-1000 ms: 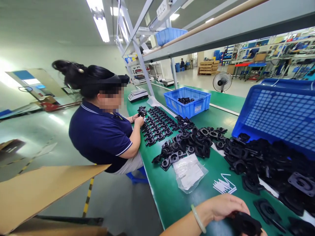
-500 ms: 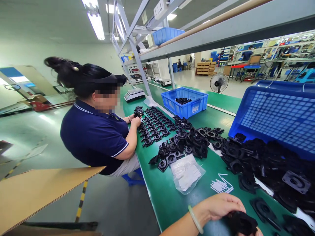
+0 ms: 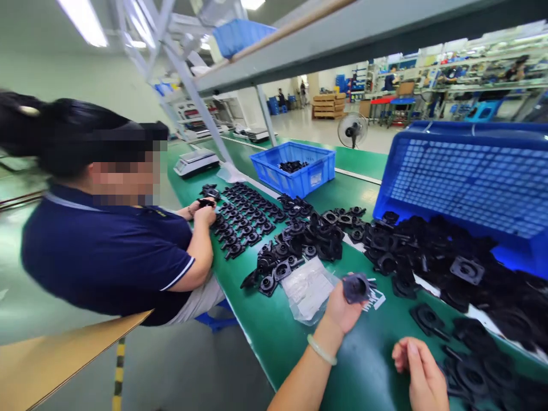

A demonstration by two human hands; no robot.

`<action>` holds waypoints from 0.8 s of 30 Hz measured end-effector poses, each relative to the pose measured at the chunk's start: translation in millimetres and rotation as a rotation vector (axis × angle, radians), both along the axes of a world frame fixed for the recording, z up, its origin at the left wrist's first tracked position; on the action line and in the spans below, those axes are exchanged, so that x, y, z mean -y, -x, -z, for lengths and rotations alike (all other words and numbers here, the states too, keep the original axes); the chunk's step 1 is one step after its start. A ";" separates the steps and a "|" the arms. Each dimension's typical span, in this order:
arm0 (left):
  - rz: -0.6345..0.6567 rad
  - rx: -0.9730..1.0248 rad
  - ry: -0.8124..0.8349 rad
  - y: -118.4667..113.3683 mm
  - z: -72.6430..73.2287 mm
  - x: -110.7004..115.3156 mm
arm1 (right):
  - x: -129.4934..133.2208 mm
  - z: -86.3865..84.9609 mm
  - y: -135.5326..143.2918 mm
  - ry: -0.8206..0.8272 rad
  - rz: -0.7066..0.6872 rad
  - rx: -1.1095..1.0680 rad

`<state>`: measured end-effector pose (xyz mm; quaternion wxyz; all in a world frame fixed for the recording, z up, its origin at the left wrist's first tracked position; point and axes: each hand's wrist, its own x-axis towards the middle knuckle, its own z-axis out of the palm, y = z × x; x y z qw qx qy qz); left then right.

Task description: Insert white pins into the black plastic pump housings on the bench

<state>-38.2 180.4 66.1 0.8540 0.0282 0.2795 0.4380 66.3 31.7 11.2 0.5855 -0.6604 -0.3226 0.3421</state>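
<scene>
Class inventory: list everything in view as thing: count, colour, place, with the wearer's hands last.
loose parts: many, black, bench
held part: one, black, left hand
bench: one, green, centre
crates: three, blue, bench and shelf
bag: one, clear, bench
strips: several, white, bench
scale: one, pale, far bench
fan: one, dark, beyond bench
shelf: one, grey, overhead
wooden stack: one, tan, background
cardboard: one, brown, lower left
co-worker: one, navy shirt, left
bangle: one, pale green, left wrist
left hand: one, bare, centre-right
right hand: one, bare, lower right

Bright overhead tube light; left edge stretched.
</scene>
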 end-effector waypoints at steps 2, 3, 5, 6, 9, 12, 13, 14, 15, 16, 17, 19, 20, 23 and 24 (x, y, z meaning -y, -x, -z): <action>-0.098 -0.034 0.026 6.4 -5.8 -5.1 | -9.5 -12.1 -6.4 0.030 -0.074 0.237; -0.120 -0.040 0.019 9.3 -7.7 -7.2 | -17.0 -18.2 -9.9 0.043 -0.116 0.365; -0.131 -0.031 -0.002 14.5 -10.1 -10.3 | -36.4 -28.2 -16.9 0.068 -0.192 0.662; -0.136 -0.021 -0.005 16.6 -10.7 -11.2 | -47.5 -31.7 -20.1 0.094 -0.239 0.817; -0.148 0.005 0.003 19.9 -11.7 -11.4 | -82.3 -36.9 -25.8 0.224 -0.374 1.183; -0.169 0.033 0.020 18.1 -10.9 -9.5 | -113.8 -37.1 -25.0 0.285 -0.439 1.344; -0.172 0.044 0.024 16.8 -9.8 -8.9 | -122.8 -36.4 -24.0 0.278 -0.452 1.374; -0.168 0.058 0.022 15.3 -8.2 -8.4 | -130.8 -35.4 -22.9 0.276 -0.471 1.407; -0.160 0.075 0.016 13.8 -6.3 -8.2 | -137.9 -34.1 -22.0 0.278 -0.493 1.438; -0.146 0.089 0.003 12.6 -4.2 -8.1 | -143.9 -32.8 -21.4 0.282 -0.518 1.466; -0.133 0.103 -0.012 11.6 -2.2 -8.0 | -149.0 -31.5 -21.1 0.291 -0.544 1.491; -0.119 0.121 -0.043 10.6 1.1 -8.0 | -156.9 -30.2 -21.3 0.308 -0.601 1.535; -0.118 0.128 -0.056 10.5 2.1 -7.9 | -160.1 -30.4 -21.4 0.314 -0.633 1.554; -0.115 0.135 -0.091 10.6 3.7 -8.2 | -168.4 -35.9 -21.1 0.329 -0.736 1.588; -0.111 0.135 -0.103 10.6 4.1 -8.6 | -170.6 -39.3 -20.9 0.336 -0.763 1.593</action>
